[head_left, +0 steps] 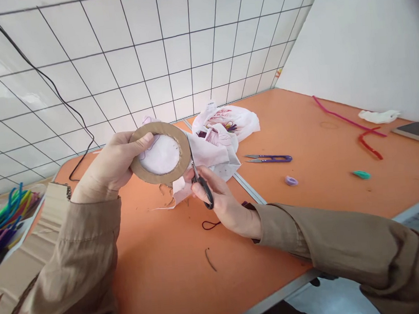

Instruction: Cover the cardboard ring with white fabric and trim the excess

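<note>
My left hand (112, 160) grips a brown cardboard ring (142, 169) at its left side, thumb on the front. White fabric (161, 155) with faint purple lines shows through the ring's opening, and more fabric (209, 149) spreads out to the right behind it. Closed around the handles of black-handled scissors (205, 191), my right hand (222, 200) is just below and right of the ring. The blades point up along the ring's right edge, close to the fabric; whether they touch it I cannot tell.
Purple thread snips (273, 158), a lilac roll (291, 180) and a green item (361, 175) lie on the orange table (161, 278). Pink (345, 116) and red (367, 143) strips and a phone-like slab (418, 134) are farther right. Cardboard (31, 255) and colourful pipe cleaners (5, 219) sit left.
</note>
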`<state>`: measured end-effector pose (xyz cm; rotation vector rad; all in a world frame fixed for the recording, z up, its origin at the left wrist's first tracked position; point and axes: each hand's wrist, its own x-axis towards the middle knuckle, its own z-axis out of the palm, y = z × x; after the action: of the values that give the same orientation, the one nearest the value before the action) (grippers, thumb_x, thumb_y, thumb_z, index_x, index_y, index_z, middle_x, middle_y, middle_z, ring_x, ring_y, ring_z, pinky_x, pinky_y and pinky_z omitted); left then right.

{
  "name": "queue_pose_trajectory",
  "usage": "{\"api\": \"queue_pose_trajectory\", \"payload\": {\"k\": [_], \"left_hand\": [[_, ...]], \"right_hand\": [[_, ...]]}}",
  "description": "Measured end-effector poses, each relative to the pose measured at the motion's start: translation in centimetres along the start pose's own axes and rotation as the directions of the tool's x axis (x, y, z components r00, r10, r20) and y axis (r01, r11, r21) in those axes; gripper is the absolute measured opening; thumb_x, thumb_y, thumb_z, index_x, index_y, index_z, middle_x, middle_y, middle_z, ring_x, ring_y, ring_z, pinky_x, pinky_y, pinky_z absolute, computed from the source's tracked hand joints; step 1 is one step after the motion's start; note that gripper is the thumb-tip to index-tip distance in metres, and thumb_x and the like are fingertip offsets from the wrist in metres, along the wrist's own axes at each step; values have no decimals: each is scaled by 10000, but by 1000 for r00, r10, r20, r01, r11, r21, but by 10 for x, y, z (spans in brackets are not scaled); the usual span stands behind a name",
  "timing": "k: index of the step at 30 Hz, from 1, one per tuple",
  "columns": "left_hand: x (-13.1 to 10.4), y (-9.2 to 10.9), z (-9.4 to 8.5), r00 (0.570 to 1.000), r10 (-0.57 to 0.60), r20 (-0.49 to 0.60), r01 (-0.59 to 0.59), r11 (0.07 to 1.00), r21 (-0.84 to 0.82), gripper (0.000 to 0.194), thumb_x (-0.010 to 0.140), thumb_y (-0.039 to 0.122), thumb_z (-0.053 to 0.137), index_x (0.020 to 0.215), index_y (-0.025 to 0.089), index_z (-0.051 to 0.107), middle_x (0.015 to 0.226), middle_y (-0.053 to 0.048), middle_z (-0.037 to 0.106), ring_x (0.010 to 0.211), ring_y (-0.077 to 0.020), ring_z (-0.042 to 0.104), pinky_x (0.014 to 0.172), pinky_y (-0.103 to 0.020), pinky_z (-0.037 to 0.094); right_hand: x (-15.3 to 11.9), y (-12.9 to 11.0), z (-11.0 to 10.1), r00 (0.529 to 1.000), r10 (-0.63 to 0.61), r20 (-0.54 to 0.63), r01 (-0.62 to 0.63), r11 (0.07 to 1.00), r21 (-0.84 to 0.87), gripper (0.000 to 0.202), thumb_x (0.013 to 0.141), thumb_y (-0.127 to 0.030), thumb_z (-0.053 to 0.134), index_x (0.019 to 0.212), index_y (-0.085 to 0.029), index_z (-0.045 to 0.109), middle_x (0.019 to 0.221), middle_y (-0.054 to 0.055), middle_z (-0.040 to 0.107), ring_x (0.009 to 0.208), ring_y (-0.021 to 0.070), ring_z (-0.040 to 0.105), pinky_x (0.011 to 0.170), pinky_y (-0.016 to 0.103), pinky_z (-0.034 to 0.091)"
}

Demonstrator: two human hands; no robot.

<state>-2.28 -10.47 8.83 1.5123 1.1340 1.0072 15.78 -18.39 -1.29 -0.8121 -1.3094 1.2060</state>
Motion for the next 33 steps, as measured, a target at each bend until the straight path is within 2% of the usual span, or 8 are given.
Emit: {"api": "queue_pose_trajectory", "payload": {"k": [4,9,12,15,21,26,33], "left_hand": [[1,1,0,1000,-18,-4,18,999,-30,260,688,386,756,757,137,722,721,-86,697,862,-274,671,748,-356,553],[3,1,-1,998,-46,32,48,996,-70,242,669,365,773,738,136,737,702,-84,693,806,-250,670,713,-323,548],[3,0,-2,998,-40,41,42,997,-59,290,653,399,790,761,134,742,728,-96,707,820,-264,673,701,-329,551],[3,-1,-1,999,-30,45,32,999,-41,300,660,411,787,774,138,737,741,-102,712,889,-295,682,761,-366,561],[2,0,2,999,-38,28,38,999,-25,285,678,399,770,772,133,728,737,-102,708,934,-314,681,794,-387,565],[4,-2,1,999,-45,15,45,999,-14,342,667,428,779,811,122,730,725,-98,705,925,-318,682,780,-394,576],[3,-2,0,999,-42,34,44,998,-40,317,651,420,794,764,133,724,744,-105,711,955,-332,678,821,-417,573]], "right_hand": [[-1,2,1,1000,25,-5,-25,999,43,314,807,-502,647,881,-239,490,730,-35,383,611,121,322,576,295,294],[-2,-2,1,998,27,54,-29,999,43,342,830,-559,596,912,-248,482,766,-6,421,653,155,375,591,322,308],[-2,-2,-1,997,19,68,-21,999,31,356,836,-597,576,903,-258,488,714,-13,371,651,171,376,586,325,304],[-1,-1,-2,996,-7,85,6,1000,13,359,856,-615,549,855,-261,491,681,-17,337,646,175,367,580,322,301],[1,2,0,1000,3,25,-4,1000,15,291,846,-512,596,867,-242,491,756,-13,414,666,148,364,609,310,326],[1,6,2,999,45,-17,-44,997,56,242,819,-430,619,879,-232,494,724,-35,392,620,120,336,579,289,305],[0,-1,-1,994,-58,94,59,998,-12,214,903,-443,528,845,-241,488,721,-18,368,669,149,350,589,303,313]]}}
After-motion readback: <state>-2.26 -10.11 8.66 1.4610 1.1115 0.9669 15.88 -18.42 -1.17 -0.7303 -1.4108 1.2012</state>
